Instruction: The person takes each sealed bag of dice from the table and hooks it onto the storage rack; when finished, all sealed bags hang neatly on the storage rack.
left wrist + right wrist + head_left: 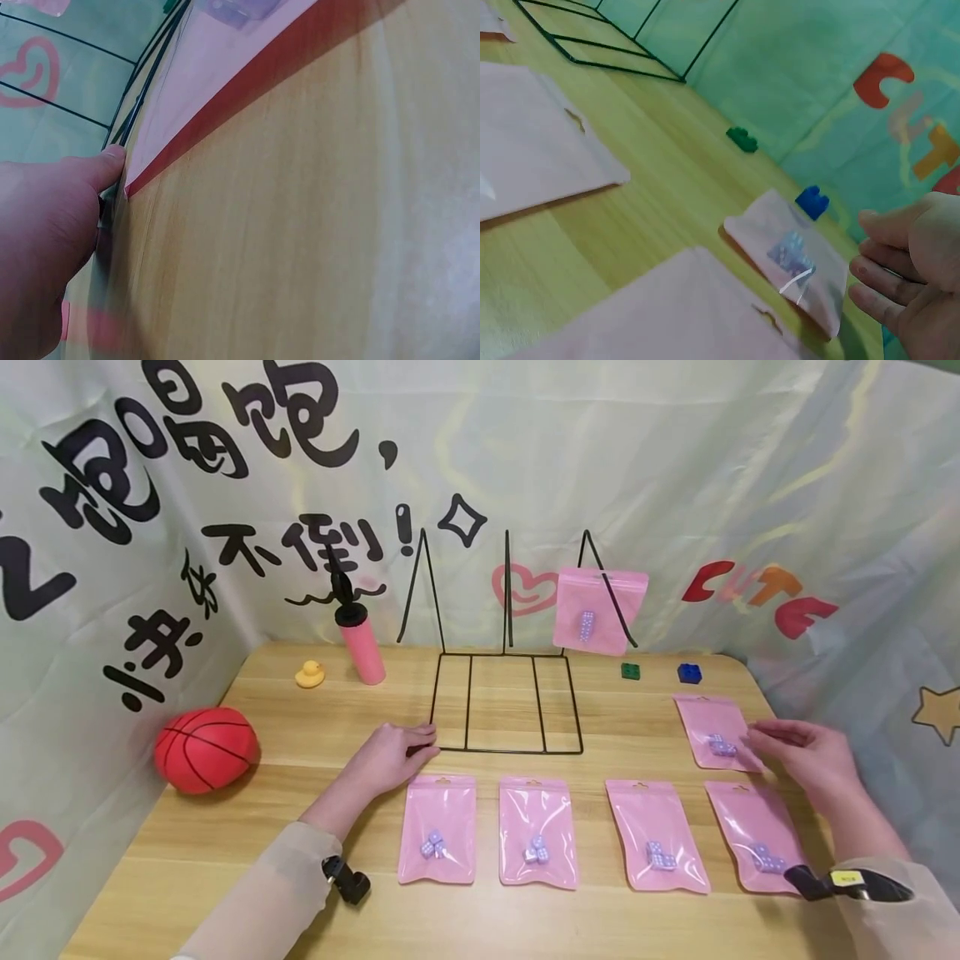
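Note:
At the front left corner of a black wire rack, my left hand pinches the wire between thumb and fingers. The thumb lies on the wire in the left wrist view. My right hand is beside the right edge of a pink zip bag with purple dice, its fingers loosely bent; whether they touch the bag I cannot tell. Another pink bag of dice hangs from the rack's right hook. Along the front lie several more such bags: a left one, a middle one and others further right.
A red toy basketball sits at the table's left edge. Behind it are a yellow rubber duck and a pink hand pump. A green block and a blue block lie at the back right. Printed cloth encloses the table.

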Tool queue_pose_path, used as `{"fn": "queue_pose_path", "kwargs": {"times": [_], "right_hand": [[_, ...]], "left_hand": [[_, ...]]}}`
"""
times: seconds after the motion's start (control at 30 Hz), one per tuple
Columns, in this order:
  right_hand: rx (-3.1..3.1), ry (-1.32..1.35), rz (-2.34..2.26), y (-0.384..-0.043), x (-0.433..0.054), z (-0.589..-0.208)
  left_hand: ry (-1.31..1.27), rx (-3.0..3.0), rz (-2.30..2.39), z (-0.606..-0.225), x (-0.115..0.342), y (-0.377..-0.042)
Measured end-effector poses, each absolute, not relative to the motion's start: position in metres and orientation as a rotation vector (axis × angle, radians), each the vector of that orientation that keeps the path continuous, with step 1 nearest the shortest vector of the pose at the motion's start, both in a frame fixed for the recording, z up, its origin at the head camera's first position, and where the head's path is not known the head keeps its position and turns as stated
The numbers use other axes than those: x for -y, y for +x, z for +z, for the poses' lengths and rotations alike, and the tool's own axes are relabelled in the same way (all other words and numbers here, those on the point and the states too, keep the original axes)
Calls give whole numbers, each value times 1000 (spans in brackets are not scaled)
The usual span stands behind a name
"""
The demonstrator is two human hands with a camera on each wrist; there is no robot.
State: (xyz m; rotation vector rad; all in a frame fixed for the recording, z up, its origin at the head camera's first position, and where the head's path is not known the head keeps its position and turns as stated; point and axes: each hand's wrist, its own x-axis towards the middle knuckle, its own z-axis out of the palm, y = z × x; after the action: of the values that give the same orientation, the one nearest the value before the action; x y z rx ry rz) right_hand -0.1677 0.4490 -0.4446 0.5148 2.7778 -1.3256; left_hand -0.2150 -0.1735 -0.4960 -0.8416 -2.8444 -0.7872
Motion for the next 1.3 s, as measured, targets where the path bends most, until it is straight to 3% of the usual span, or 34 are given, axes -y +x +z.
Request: {"fn": "queue_pose_path", "kwargs": {"times": [0.83, 1.3], "right_hand": [[-2633, 842, -1228, -188, -439, -461], [-2623, 690, -1328, -184, -439, -454]], "left_hand": [[-806, 2849, -826, -496, 172, -214], [-771, 2877, -835, -498, 173, -214]]}}
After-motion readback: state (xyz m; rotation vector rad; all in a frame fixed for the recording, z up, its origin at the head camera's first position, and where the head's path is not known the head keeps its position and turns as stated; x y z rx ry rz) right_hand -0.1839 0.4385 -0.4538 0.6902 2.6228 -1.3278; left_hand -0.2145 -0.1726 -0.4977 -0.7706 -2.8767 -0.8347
